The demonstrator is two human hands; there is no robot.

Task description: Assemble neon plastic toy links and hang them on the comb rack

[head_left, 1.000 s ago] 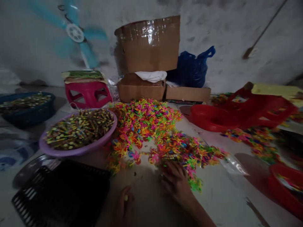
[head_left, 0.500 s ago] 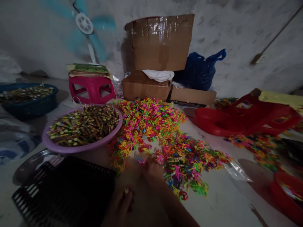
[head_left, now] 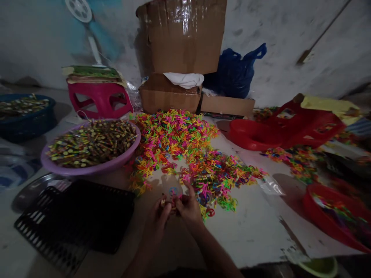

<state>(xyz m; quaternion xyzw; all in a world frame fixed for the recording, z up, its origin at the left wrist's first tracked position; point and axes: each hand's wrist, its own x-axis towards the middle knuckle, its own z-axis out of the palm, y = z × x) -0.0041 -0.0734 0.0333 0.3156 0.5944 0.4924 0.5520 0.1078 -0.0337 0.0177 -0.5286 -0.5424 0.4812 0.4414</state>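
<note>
My left hand [head_left: 159,216] is closed on a small stick-shaped piece [head_left: 163,201] with a pale round end. It resembles the striped sticks [head_left: 95,144] heaped in the purple basin. Close beside it, my right hand [head_left: 189,206] pinches thumb and fingers together near the stick; a small reddish bit shows there, too dark to name. Just beyond the fingertips lies a blue loop-shaped plastic piece [head_left: 173,190]. A large pile of bright plastic pieces [head_left: 176,131] spreads on the pale surface in front of both hands.
At left are the purple basin [head_left: 87,172], a black plastic basket [head_left: 107,227] and a blue tub [head_left: 29,125]. Cardboard boxes [head_left: 185,42], a pink stool [head_left: 98,102] and a fan [head_left: 79,9] stand behind. A red basin [head_left: 249,141] and red tub [head_left: 321,220] are at right.
My hands have come together: the left rose toward the right with its stick, and the right drew back from the pile. The view has shifted, so the scene sits higher and further left.
</note>
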